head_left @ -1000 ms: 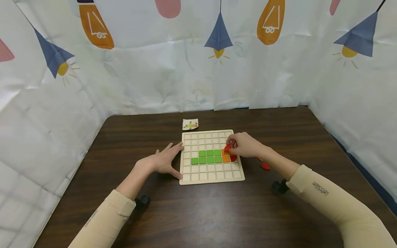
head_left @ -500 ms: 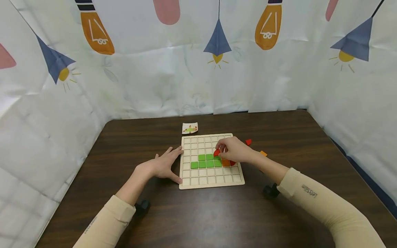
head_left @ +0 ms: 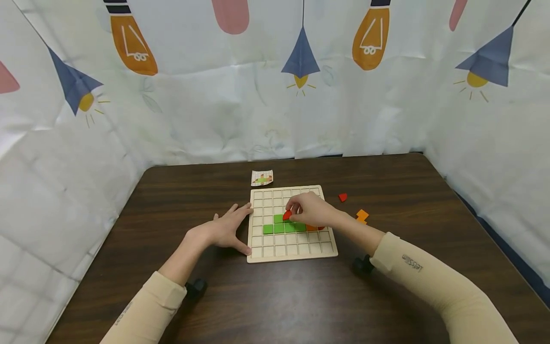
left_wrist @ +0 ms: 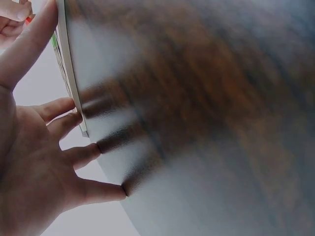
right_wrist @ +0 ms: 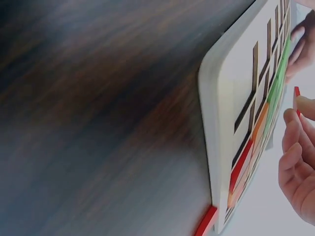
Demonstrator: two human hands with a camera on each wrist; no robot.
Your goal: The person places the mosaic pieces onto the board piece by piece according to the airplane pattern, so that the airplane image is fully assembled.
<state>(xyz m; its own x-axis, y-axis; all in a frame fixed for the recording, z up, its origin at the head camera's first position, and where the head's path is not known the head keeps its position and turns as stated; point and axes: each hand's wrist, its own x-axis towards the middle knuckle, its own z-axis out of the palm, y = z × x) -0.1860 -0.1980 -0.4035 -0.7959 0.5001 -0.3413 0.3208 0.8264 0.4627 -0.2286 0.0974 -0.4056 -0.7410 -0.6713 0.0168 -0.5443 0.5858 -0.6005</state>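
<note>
A wooden grid board (head_left: 281, 251) lies on the table, carrying several green square tiles (head_left: 279, 228). At the right end of the green rows are orange (head_left: 311, 228) and red tiles, partly hidden by my right hand (head_left: 312, 210). That hand pinches a red tile with a curved edge (head_left: 287, 215) between thumb and fingers, just over the upper green row. The right wrist view also shows the pinched red tile (right_wrist: 297, 93). My left hand (head_left: 225, 228) is spread at the board's left edge, thumb and some fingertips touching it.
Behind the board lies a small card (head_left: 262, 177) with a coloured grid pattern. To the right are a loose red tile (head_left: 343, 197) and orange tiles (head_left: 362, 213) on the dark wooden table (head_left: 275, 301). A patterned white curtain (head_left: 206, 110) encloses the table.
My right hand has carried the red tile leftward across the board, from the orange tiles to the green row. The left hand stays at the board's left edge.
</note>
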